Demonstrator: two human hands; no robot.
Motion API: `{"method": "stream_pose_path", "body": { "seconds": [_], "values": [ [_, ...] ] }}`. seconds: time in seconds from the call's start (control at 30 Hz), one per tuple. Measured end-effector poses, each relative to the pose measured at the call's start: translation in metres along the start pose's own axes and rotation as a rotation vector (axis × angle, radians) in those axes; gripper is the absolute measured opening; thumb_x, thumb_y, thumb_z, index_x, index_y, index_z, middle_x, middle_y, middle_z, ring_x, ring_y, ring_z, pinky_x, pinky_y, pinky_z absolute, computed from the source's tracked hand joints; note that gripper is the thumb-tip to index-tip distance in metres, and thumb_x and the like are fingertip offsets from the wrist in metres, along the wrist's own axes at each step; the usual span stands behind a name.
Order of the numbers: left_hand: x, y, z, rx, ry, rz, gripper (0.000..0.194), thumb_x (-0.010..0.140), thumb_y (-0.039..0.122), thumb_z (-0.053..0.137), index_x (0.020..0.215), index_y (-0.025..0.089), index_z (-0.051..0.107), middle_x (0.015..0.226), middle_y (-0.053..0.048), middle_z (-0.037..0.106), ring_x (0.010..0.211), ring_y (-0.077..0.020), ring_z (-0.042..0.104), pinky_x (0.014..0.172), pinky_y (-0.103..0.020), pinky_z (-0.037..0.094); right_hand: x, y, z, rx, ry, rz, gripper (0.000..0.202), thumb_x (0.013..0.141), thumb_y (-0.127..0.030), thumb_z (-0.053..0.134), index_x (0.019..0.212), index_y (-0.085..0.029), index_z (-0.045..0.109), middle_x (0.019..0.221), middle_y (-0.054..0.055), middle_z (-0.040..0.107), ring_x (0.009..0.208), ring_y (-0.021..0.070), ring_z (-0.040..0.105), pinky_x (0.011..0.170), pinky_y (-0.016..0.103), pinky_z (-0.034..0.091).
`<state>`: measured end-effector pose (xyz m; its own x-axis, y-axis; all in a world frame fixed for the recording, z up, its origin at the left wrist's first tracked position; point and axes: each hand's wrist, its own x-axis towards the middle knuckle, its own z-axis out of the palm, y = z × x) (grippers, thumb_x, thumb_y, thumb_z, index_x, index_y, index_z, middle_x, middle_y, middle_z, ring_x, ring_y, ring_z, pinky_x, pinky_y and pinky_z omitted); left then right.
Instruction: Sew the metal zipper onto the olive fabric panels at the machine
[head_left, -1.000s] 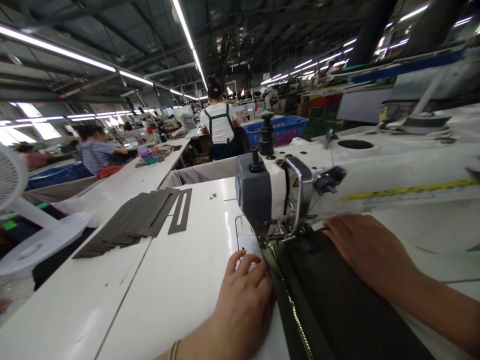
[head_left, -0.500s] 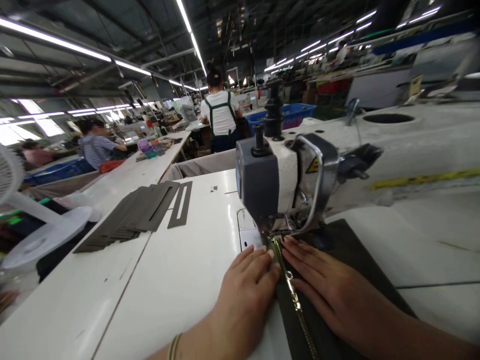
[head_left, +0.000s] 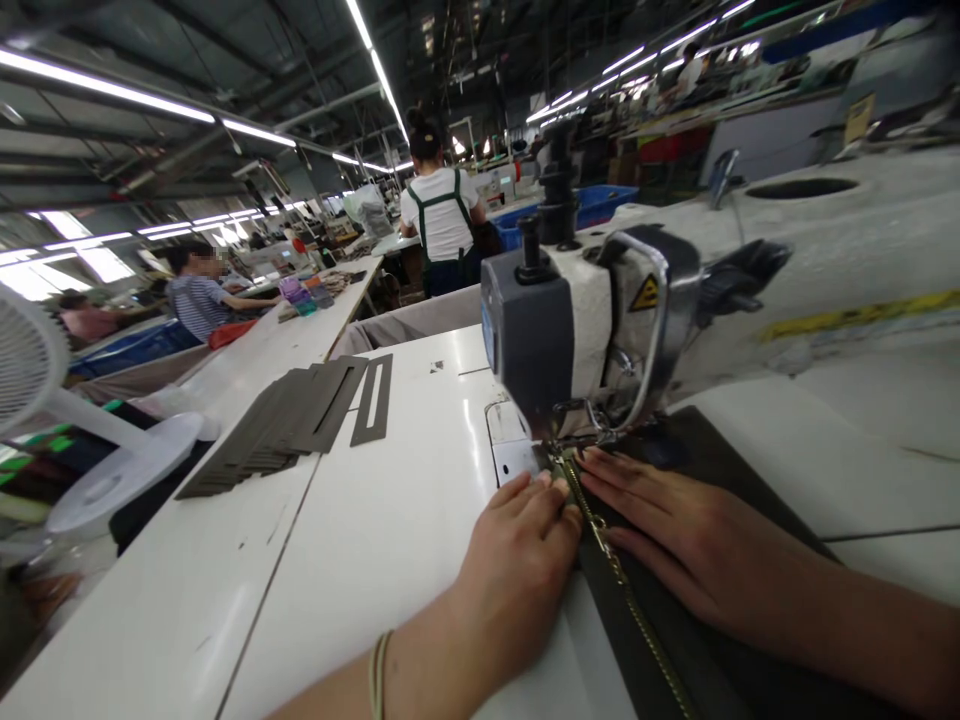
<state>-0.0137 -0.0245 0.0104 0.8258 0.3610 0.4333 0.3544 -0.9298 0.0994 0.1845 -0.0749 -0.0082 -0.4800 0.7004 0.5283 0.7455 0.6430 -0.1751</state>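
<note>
Dark fabric (head_left: 733,472) lies on the white sewing table (head_left: 375,560), running from the near edge of the view up to and under the head of the sewing machine (head_left: 534,335). A gold-toothed zipper (head_left: 651,637) runs lengthwise along it, near its left edge, with a metal pull partway up.

The left hand (head_left: 521,565), wearing thin bands (head_left: 379,672) on its wrist, rests at the left edge of the fabric. Its fingers are bent, with the tips on the cloth just beside the zipper; whether they pinch it cannot be told. The right hand (head_left: 686,530) lies flat on the fabric right of the zipper, fingers stretched forward and loose of any grasp, their tips near the needle area. Both sets of fingertips are close to the front of the machine, whose gray cover and curved metal guard stand above them. A yellow measuring strip (head_left: 862,312), blurred, runs along the machine's arm.

Farther left on the table, gray flat pieces (head_left: 274,425) overlap in a slanting row; a slotted piece (head_left: 367,436) lies at their right end. Beyond the table's left side stands a white fan (head_left: 127,475).

Past the table, a person in a striped top (head_left: 199,303) sits at left, and a person in a white shirt (head_left: 448,225) faces away. Strip lights (head_left: 112,85) hang overhead.
</note>
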Motion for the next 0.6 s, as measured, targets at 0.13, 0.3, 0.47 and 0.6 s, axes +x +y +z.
{"method": "stream_pose_path", "body": {
  "seconds": [0.13,0.3,0.47,0.6],
  "values": [
    [0.004,0.004,0.003,0.069,-0.034,-0.009,0.018,0.089,0.014,0.045,0.098,0.010,0.060,0.109,-0.012,0.062,0.106,-0.0212,0.057,0.102,-0.039,0.041,-0.003,0.008,-0.002,0.074,-0.020,-0.020,0.044,0.094,-0.006,0.030,0.138,-0.007,0.034,0.133,0.016,0.034,0.120,0.0269,0.034,0.099,0.045,0.039],
    [0.007,0.010,0.001,0.083,-0.075,-0.042,0.016,0.087,0.014,0.045,0.094,0.011,0.060,0.104,-0.010,0.062,0.103,-0.0214,0.058,0.104,-0.039,0.037,-0.004,0.015,0.000,0.088,-0.031,-0.019,0.043,0.096,-0.008,0.030,0.139,-0.010,0.031,0.135,0.014,0.031,0.121,0.0263,0.033,0.099,0.046,0.039],
    [0.005,0.007,0.005,0.113,-0.029,-0.052,0.015,0.089,0.015,0.045,0.095,0.014,0.059,0.105,-0.008,0.062,0.101,-0.0196,0.059,0.106,-0.042,0.035,0.000,0.006,0.000,0.074,0.028,-0.018,0.043,0.094,-0.005,0.029,0.136,-0.008,0.036,0.133,0.014,0.035,0.120,0.0247,0.035,0.100,0.043,0.039],
    [0.007,0.001,0.005,0.094,-0.017,-0.046,0.012,0.088,0.014,0.048,0.091,0.016,0.059,0.098,-0.005,0.065,0.093,-0.0164,0.062,0.105,-0.042,0.036,0.005,0.000,0.001,-0.014,0.064,-0.008,0.039,0.091,-0.003,0.028,0.124,-0.001,0.049,0.126,0.018,0.042,0.116,0.0256,0.041,0.097,0.043,0.041]
  ]
}}
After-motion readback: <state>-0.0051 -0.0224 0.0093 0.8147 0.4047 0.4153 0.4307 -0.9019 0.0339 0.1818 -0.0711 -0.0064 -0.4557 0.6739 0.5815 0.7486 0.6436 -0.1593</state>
